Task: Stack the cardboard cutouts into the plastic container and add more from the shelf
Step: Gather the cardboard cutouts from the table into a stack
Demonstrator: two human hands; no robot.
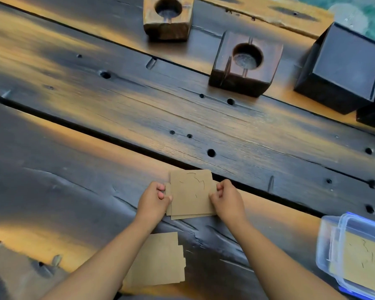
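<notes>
Hands, left (153,199) and right (227,199), are gripping opposite edges of a card stack (191,194) on the desk (74,131), apparently squaring it for the plastic box (327,241).

dark plank table (117,109) | on it: two wooden blocks (246,63), black box (342,68), plastic container (355,254), loose cardboard cutouts (160,263), cutout stack (191,193)

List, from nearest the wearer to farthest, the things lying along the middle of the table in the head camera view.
Loose cardboard cutouts → stack of cutouts held between left hand and right hand → dark wooden block → lighter wooden block.
</notes>
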